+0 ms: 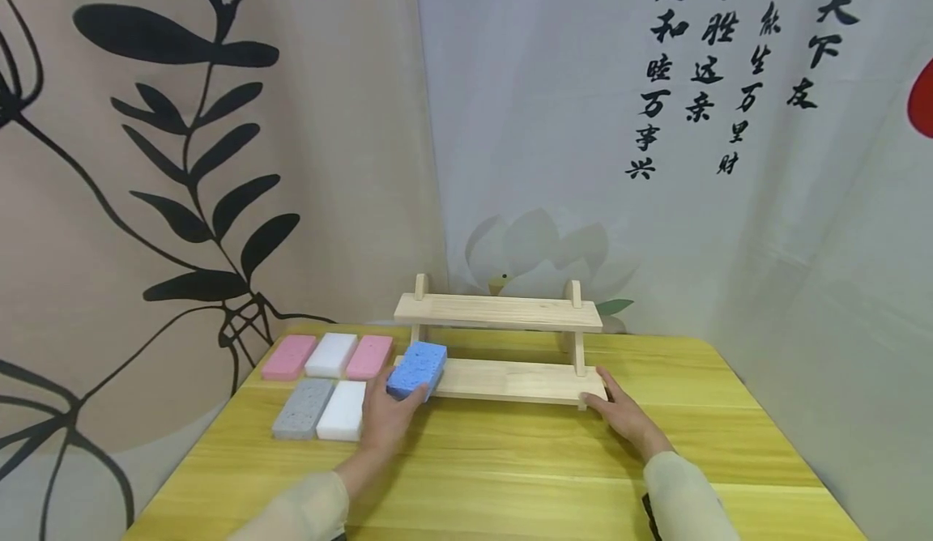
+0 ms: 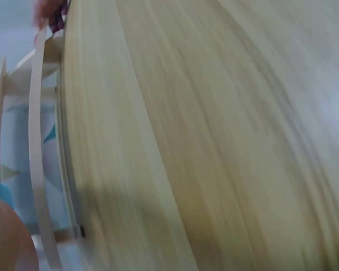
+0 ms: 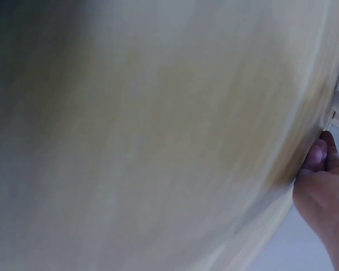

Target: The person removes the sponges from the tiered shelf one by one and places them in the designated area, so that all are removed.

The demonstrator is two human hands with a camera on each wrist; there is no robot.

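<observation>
My left hand (image 1: 386, 418) grips a blue sponge (image 1: 418, 368) by its sides, thumb on the right. The sponge is tilted over the left end of the lower board of a two-tier wooden shelf (image 1: 503, 379); whether it touches the board I cannot tell. At the shelf's lower right corner my right hand (image 1: 628, 418) holds the board's end between thumb and fingers. In the left wrist view only a blue sliver of the sponge (image 2: 1, 193) shows beside the hand. The right wrist view has the right hand (image 3: 325, 186) at the frame's edge.
Left of the shelf lie two pink sponges (image 1: 289, 357) (image 1: 369, 357), two white ones (image 1: 331, 355) (image 1: 342, 411) and a grey one (image 1: 304, 408), flat on the wooden table (image 1: 510, 476). A printed cloth backdrop (image 1: 350, 160) hangs right behind the table.
</observation>
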